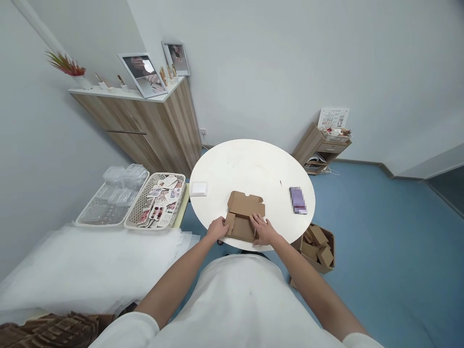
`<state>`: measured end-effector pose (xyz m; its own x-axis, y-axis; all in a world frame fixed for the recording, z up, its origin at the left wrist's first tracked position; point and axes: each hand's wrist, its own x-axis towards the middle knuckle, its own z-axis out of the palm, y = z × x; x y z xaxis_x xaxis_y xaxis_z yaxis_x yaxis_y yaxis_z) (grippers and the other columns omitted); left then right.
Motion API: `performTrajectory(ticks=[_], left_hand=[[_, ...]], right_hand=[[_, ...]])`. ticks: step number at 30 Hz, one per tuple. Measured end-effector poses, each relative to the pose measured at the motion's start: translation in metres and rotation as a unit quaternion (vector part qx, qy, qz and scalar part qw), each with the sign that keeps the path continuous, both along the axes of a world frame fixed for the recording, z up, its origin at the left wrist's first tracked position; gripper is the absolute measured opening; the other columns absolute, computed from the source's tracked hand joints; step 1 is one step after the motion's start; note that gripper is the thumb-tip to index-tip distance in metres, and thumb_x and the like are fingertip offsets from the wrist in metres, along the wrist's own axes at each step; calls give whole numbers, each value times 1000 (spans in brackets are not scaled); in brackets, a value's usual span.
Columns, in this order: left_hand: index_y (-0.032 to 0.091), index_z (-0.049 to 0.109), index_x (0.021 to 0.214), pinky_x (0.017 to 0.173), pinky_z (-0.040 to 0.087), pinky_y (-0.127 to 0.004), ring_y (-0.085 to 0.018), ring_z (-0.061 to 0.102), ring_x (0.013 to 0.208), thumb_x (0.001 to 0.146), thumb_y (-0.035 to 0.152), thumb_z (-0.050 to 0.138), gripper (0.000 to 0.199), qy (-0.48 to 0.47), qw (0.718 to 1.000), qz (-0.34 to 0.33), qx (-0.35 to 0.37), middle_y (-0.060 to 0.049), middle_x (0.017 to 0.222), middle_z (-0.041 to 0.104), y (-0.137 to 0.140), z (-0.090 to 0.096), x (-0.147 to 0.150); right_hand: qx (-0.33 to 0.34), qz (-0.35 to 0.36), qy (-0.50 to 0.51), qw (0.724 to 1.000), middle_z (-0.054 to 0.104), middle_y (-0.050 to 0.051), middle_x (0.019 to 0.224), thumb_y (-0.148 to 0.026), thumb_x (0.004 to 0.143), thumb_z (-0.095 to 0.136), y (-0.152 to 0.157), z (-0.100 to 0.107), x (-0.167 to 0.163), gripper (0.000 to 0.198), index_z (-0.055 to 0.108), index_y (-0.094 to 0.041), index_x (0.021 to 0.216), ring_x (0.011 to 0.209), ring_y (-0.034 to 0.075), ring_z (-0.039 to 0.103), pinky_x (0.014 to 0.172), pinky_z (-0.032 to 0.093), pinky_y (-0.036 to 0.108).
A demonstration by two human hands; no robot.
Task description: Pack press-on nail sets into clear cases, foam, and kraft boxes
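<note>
A brown cardboard mailer box (243, 227) lies on the near edge of the round white table (250, 159), its tabbed lid folded back away from me. The left side wall is folded inward over the tray. My left hand (217, 228) grips the box at its left side, fingers against that wall. On the right side, my right hand (263, 230) has its fingers curled over the side wall, partly inside the tray. Both hands hide parts of the side walls. A small white flat stack (198, 189) sits at the table's left, and a purple pixelated item (297, 200) at its right.
A carton of folded brown boxes (319, 246) stands on the floor at right. At left are a white basket of printed cards (161, 200), a tray of clear plastic packs (116, 195) and white sheets (101, 266). A wooden cabinet (145, 125) stands behind.
</note>
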<state>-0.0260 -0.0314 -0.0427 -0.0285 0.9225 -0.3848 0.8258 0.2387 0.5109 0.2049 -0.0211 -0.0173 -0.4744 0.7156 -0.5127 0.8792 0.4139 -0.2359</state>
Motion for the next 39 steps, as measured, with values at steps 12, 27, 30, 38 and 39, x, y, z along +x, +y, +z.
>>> performTrajectory(ticks=[12,27,30,38,39], left_hand=[[17,52,90,63,41,-29,-23,59,84,82,30,35,23,73,996,-45,-25,-10,91,62,14,5,1],[18,38,119,74,41,-32,-24,55,96,81,38,40,43,55,995,-82,35,-11,104,57,3,15,5],[20,14,133,80,40,-33,-26,49,105,66,52,57,86,-22,985,-155,77,-12,120,46,-2,19,-3],[25,1,136,76,42,-36,-32,52,100,43,43,75,120,66,968,-243,-11,-12,115,44,11,18,4],[25,-1,136,75,43,-35,-32,52,100,42,44,75,122,66,968,-244,-11,-13,116,43,13,17,5]], right_hand=[[43,35,-25,998,-7,9,145,-49,57,62,-6,-12,-2,108,-4,-19,137,131,28,-9,102,2,49],[58,27,-21,998,-4,10,145,-42,56,62,-8,-11,1,106,-1,-16,137,132,26,-4,101,4,51],[61,37,-16,997,-1,9,145,-42,56,62,-5,-10,5,107,-3,-16,137,132,27,-5,102,4,50],[61,53,-17,997,-2,9,145,-42,57,63,-1,-7,8,108,-5,-18,137,132,27,-4,102,4,49],[59,49,-17,997,-2,9,145,-42,57,63,-1,-7,8,108,-6,-18,137,132,27,-4,102,4,48]])
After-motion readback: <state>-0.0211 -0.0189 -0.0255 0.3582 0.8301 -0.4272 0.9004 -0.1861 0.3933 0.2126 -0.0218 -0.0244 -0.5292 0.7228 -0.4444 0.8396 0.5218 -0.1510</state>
